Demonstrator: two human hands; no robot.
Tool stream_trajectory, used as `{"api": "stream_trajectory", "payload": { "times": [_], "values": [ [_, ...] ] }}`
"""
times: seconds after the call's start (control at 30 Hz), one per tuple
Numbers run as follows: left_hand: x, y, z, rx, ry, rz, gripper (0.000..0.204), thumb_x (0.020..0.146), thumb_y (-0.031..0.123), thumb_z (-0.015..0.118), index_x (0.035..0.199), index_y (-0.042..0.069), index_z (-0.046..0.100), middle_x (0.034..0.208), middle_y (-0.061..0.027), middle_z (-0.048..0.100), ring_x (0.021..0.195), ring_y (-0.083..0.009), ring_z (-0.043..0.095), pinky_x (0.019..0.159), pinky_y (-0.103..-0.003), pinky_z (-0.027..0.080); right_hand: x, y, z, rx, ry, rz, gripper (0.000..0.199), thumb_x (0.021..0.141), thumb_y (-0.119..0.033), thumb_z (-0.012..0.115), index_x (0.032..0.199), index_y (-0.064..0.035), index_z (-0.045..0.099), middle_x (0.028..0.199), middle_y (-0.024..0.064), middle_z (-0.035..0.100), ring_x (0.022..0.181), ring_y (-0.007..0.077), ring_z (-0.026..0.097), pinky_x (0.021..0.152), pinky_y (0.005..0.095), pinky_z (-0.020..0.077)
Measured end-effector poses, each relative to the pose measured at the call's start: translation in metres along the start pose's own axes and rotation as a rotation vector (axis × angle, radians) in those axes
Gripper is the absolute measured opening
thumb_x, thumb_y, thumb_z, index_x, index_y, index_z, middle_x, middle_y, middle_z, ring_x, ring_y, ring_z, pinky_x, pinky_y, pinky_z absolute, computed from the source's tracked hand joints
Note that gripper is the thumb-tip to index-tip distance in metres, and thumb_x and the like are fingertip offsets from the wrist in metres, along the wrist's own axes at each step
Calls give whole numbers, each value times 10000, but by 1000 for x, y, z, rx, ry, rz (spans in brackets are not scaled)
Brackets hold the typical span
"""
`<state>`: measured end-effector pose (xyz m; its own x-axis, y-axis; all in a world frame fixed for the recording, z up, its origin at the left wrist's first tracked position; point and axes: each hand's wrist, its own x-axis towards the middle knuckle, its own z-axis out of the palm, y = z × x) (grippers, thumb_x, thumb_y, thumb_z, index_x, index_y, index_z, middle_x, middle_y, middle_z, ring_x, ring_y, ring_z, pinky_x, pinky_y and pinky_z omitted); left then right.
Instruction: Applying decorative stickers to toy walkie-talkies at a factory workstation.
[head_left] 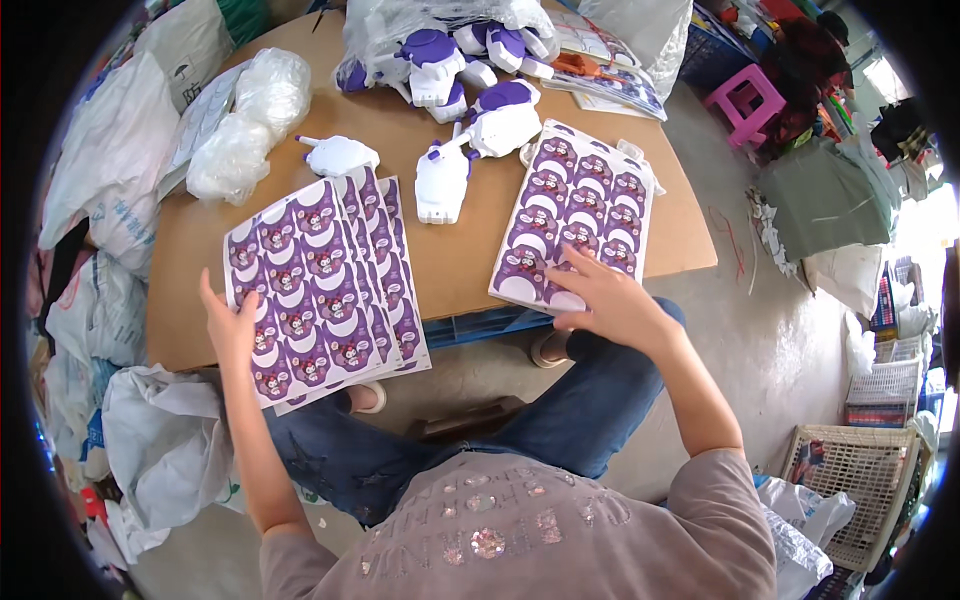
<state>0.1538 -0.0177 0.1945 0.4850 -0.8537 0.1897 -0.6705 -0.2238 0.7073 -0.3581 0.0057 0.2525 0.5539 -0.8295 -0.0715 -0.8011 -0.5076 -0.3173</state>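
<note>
At the table's near left edge my left hand [236,318] grips a few fanned-out sticker sheets [300,285], thumb on top and fingers hidden beneath. Rows of purple pictures of a cartoon figure cover them, and their lower ends hang past the edge. My right hand [598,293] rests with fingers spread on the lower part of a second stack of sticker sheets [572,200], printed in the same purple style. Between the two stacks lies a white and purple plastic toy [441,185]. Another white toy [342,155] sits just behind the left sheets.
A clear plastic bag [400,25] at the back spills several purple and white toys [505,115]. Bundled clear bags [240,150] lie at the back left. Stuffed sacks [110,150] crowd the left side. A pink stool [748,105] and a white basket [855,490] stand at right.
</note>
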Motion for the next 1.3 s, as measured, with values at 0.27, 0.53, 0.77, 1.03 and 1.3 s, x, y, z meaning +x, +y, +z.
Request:
{"api": "stream_trajectory", "payload": {
  "times": [0.27, 0.53, 0.77, 1.03, 1.3],
  "values": [
    [-23, 63, 12, 434, 220, 459, 657, 866, 148, 693, 1449, 67, 403, 1308, -210, 559, 1237, -337, 532, 1033, -402, 412, 6, -40, -83, -41, 680, 96, 94, 809, -102, 591, 813, -91, 684, 759, 63, 685, 713, 273, 662, 918, 428, 510],
    [-46, 208, 12, -606, -592, 785, 787, 852, 154, 740, 1499, 7, 317, 1532, -142, 379, 1423, -244, 336, 1157, -379, 268, 19, -85, -142, 826, 619, -1069, 233, 870, -182, 581, 651, -105, 608, 665, 16, 622, 704, 180, 618, 1161, 594, 185],
    [-84, 239, 43, -952, -1308, 78, 675, 801, 116, 768, 1390, 6, 457, 1219, -100, 624, 1064, -198, 621, 926, -327, 480, 59, -71, -97, 1087, 938, -685, 266, 929, -190, 642, 1147, -44, 597, 1174, 119, 611, 1208, 240, 528, 1145, 519, 267],
    [19, 35, -8, -347, -144, 41, 506, 813, 69, 697, 1285, -11, 535, 1121, -117, 671, 976, -212, 658, 854, -350, 510, -5, -7, -9, -22, 47, 224, 921, 767, -384, 786, 1512, -118, 315, 1566, 274, 208, 1431, 474, 237, 1154, 503, 273],
    [13, -31, 50, 245, 61, 476, 695, 883, 193, 644, 1474, 23, 319, 1430, -263, 418, 1312, -448, 392, 1105, -503, 307, -10, 3, -15, 108, 25, 58, 357, 869, -256, 673, 1167, -67, 619, 1115, 207, 652, 983, 369, 650, 784, 437, 538]
  ]
}}
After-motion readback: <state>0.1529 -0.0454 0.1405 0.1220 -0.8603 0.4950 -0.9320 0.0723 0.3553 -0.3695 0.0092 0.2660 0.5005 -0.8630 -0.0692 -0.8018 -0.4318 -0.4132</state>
